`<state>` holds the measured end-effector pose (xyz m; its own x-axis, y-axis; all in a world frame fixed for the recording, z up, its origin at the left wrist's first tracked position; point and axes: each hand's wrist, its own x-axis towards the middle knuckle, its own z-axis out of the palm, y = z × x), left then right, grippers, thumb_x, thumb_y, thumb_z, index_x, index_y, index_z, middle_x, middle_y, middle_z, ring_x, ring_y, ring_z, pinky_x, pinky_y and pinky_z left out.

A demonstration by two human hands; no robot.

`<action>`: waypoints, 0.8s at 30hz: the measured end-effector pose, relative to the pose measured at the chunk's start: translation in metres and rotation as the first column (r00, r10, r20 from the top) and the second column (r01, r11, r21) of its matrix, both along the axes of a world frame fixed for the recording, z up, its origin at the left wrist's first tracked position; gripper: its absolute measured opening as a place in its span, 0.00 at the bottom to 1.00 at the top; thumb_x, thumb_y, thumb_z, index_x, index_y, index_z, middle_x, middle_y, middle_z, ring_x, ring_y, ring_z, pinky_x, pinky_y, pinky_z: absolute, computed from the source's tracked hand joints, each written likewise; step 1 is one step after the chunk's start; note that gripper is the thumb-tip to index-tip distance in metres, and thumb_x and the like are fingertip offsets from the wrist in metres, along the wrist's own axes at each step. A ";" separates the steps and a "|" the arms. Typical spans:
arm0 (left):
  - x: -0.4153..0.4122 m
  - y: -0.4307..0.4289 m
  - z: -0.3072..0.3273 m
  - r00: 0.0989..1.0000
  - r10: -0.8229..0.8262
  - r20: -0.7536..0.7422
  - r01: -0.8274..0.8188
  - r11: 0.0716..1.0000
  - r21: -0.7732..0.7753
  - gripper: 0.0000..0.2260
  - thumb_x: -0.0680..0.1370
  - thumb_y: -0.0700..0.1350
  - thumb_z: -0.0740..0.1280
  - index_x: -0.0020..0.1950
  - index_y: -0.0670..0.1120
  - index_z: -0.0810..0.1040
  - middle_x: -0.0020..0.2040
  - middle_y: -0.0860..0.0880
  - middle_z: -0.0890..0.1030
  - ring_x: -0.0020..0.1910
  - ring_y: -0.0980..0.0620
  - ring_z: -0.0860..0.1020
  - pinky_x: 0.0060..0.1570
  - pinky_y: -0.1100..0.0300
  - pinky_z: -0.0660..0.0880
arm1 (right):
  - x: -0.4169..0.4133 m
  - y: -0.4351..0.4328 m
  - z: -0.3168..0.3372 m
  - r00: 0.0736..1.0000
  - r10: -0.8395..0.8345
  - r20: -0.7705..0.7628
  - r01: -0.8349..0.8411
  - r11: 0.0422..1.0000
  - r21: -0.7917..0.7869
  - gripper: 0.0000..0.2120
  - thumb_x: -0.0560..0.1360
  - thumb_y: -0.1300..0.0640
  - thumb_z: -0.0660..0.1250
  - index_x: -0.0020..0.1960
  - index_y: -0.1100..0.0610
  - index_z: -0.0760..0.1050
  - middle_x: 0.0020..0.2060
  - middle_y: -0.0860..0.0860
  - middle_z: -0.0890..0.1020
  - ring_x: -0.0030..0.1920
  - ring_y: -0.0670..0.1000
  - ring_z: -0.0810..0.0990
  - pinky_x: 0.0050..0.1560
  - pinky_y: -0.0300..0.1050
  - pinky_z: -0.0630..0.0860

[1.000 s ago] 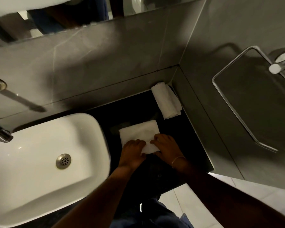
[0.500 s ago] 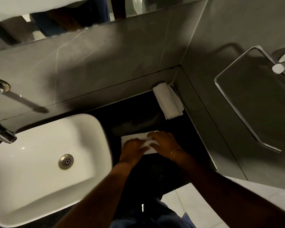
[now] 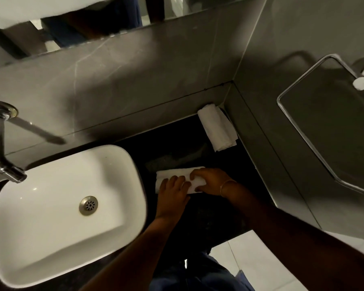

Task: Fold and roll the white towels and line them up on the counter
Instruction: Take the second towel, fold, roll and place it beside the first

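A white towel [image 3: 172,173] lies on the black counter [image 3: 177,152] to the right of the sink, now a narrow roll. My left hand [image 3: 172,193] presses on its near left part with curled fingers. My right hand [image 3: 210,180], a thin bangle on its wrist, grips the roll's right end. A second white towel [image 3: 218,128], rolled, lies in the back right corner against the wall. The near side of the towel under my hands is hidden.
A white rectangular sink [image 3: 67,206] fills the left side, with a chrome tap [image 3: 2,152] over its left rim. A chrome towel ring [image 3: 315,133] hangs on the right wall. A mirror [image 3: 82,22] runs along the back wall. The counter's front edge meets white floor tiles [image 3: 256,259].
The flat folded towel has been rolled away from me into a narrow roll. Both hands moved forward with it.
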<state>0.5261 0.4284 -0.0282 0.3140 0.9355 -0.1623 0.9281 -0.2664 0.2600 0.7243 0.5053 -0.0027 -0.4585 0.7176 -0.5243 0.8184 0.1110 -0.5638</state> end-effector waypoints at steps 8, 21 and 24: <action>-0.011 0.055 0.011 0.974 0.060 0.216 -0.001 0.964 -0.264 0.22 0.79 0.44 0.68 0.74 0.50 0.73 0.71 0.46 0.76 0.69 0.44 0.74 0.72 0.51 0.68 | -0.012 -0.002 -0.004 0.999 -0.007 0.039 -0.002 0.974 0.227 0.27 0.74 0.40 0.73 0.68 0.53 0.78 0.66 0.54 0.75 0.65 0.54 0.74 0.66 0.51 0.74; -0.038 0.072 0.004 0.967 0.236 0.099 -0.201 0.941 -0.274 0.19 0.85 0.56 0.58 0.72 0.53 0.76 0.75 0.45 0.74 0.73 0.42 0.72 0.74 0.46 0.66 | -0.027 0.010 -0.013 0.981 0.176 0.082 -0.190 0.952 0.238 0.26 0.79 0.49 0.69 0.76 0.48 0.69 0.72 0.53 0.74 0.71 0.55 0.72 0.74 0.51 0.67; -0.027 0.044 -0.004 0.950 0.304 -0.066 -0.311 0.909 -0.278 0.21 0.85 0.59 0.54 0.74 0.54 0.73 0.76 0.44 0.70 0.74 0.39 0.69 0.73 0.40 0.63 | -0.032 0.018 -0.012 0.973 0.224 0.062 -0.229 0.969 0.097 0.26 0.79 0.49 0.69 0.76 0.50 0.69 0.74 0.53 0.73 0.72 0.56 0.72 0.75 0.50 0.67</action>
<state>0.4991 0.4728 -0.0327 0.0116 0.8997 -0.4364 0.9583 0.1145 0.2616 0.6919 0.5230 -0.0150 -0.5902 0.6491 -0.4799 0.7923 0.3519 -0.4985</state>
